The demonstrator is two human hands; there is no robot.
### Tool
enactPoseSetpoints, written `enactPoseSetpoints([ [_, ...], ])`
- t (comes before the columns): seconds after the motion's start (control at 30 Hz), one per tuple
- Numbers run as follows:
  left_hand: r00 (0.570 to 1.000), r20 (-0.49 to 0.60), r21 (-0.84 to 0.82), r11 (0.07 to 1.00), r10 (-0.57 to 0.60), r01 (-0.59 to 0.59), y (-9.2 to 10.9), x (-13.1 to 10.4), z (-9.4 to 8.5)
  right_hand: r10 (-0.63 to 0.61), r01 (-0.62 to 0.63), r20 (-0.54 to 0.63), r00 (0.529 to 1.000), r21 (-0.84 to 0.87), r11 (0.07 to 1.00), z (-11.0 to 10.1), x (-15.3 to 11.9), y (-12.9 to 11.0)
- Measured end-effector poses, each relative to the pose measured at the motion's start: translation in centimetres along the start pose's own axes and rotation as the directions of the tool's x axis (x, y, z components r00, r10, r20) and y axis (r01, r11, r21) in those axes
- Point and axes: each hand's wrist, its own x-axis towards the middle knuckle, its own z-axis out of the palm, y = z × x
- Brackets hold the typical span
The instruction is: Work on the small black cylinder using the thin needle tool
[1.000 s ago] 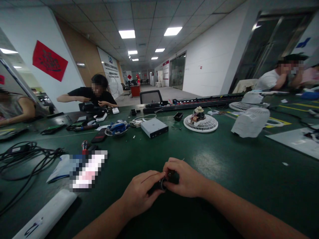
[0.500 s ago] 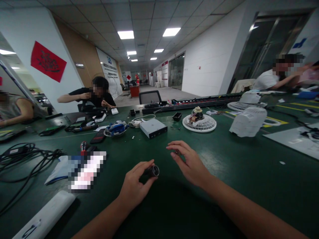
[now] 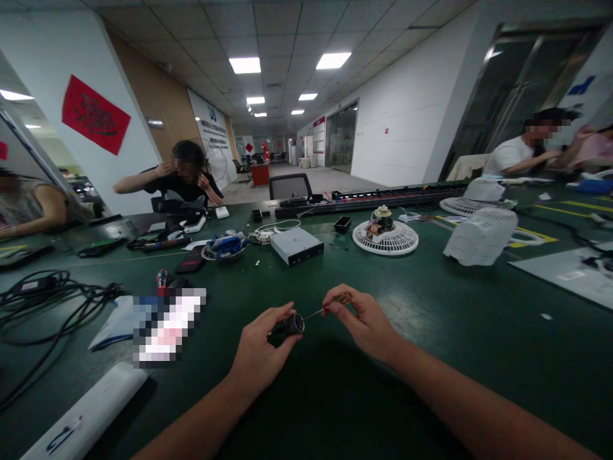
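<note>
My left hand (image 3: 263, 342) grips a short dark cylinder (image 3: 292, 324) between thumb and fingers, its round open end turned to the right. In my right hand (image 3: 364, 322) is a small screwdriver (image 3: 313, 314), pinched near a red collar, with its amber-looking handle partly hidden by the fingers. The thin metal shaft points left at the cylinder's open end. Its tip is at the rim; whether it touches or goes inside I cannot tell. Both hands are above the green tabletop (image 3: 306, 396).
Beyond my hands lie a silver drive box (image 3: 297, 243), a white fan grille with a motor (image 3: 385, 237) and a white housing (image 3: 481, 236). Black cables (image 3: 57, 300), a white bag (image 3: 115, 322) and a long white case (image 3: 96, 409) are at left. Other people sit around the table.
The fingers of my right hand have closed in a pinch, and the screwdriver shaft now shows, pointing at the cylinder. My left hand has stayed nearly in place with the cylinder.
</note>
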Motion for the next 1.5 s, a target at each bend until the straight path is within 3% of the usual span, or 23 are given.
enactPoseSetpoints([
  [0.13,1.000,0.010,0.010,1.000,0.021,-0.022,-0.2,-0.1,0.1,0.015,-0.016,0.009,1.000,0.151,0.988,-0.1,0.0,0.0],
  [0.27,1.000,-0.018,0.030,0.999,-0.010,0.011,-0.4,0.0,0.0,0.038,-0.039,0.014,0.999,0.071,0.997,-0.1,0.1,0.1],
  [0.6,0.998,0.020,-0.005,0.998,-0.063,0.063,-0.7,0.2,-0.1,0.061,-0.065,0.044,0.997,0.100,0.993,0.1,0.1,-0.2],
  [0.77,0.996,-0.015,0.004,0.996,-0.087,0.087,-0.6,0.3,-0.1,0.079,-0.078,0.042,0.996,-0.031,0.996,0.1,0.0,-0.4],
  [0.9,0.998,0.026,0.022,0.998,-0.055,0.055,-0.5,0.3,-0.1,0.101,-0.113,0.097,0.990,0.121,0.986,0.1,0.2,-0.1],
  [1.0,0.998,0.024,0.030,0.998,-0.053,0.052,-0.4,0.3,0.0,0.092,-0.094,0.040,0.995,0.040,0.995,0.2,0.1,0.1],
  [1.13,0.997,0.071,0.035,0.999,-0.044,0.041,0.1,0.2,0.1,0.062,-0.061,0.055,0.997,-0.014,0.998,0.3,0.0,-0.1],
  [1.3,0.993,0.120,0.029,1.000,-0.002,-0.002,0.6,0.0,0.1,0.150,-0.149,-0.005,0.989,0.062,0.987,-0.2,0.2,0.1],
  [1.5,0.996,0.093,0.044,0.999,-0.007,0.003,0.3,0.0,-0.2,0.167,-0.173,0.048,0.985,0.185,0.967,-0.2,0.3,0.4],
])
